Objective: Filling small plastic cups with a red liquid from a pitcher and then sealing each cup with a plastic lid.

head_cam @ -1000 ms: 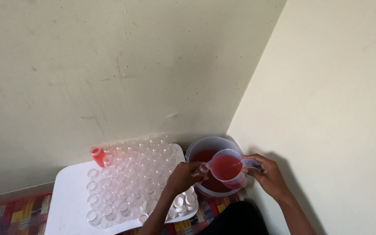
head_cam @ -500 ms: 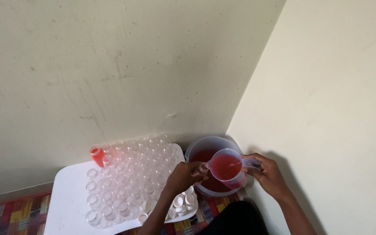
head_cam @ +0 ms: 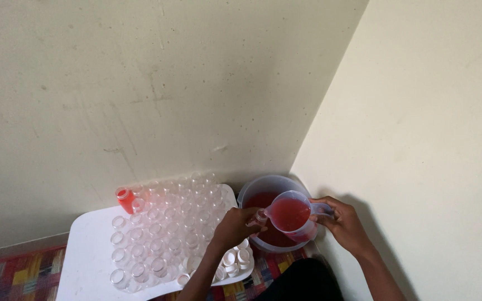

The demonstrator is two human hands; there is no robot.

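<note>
the right hand (head_cam: 346,224) has its fingers clamped on the handle of a clear measuring jug (head_cam: 291,214) holding red liquid, tipped with its spout toward the left hand (head_cam: 235,226). the left hand's fingers are closed around a small clear bottle (head_cam: 259,217), whose mouth sits right at the jug's spout. directly beneath the jug and both sets of fingers stands a round bucket (head_cam: 255,188) with red liquid inside. to the left of the left fingers lies a white worktop (head_cam: 87,251) crowded with rows of empty clear bottles (head_cam: 163,228); at their far left corner stands one filled red bottle (head_cam: 125,199). just below the left fingers, near the wrist, sits a cluster of white caps (head_cam: 235,260).
</note>
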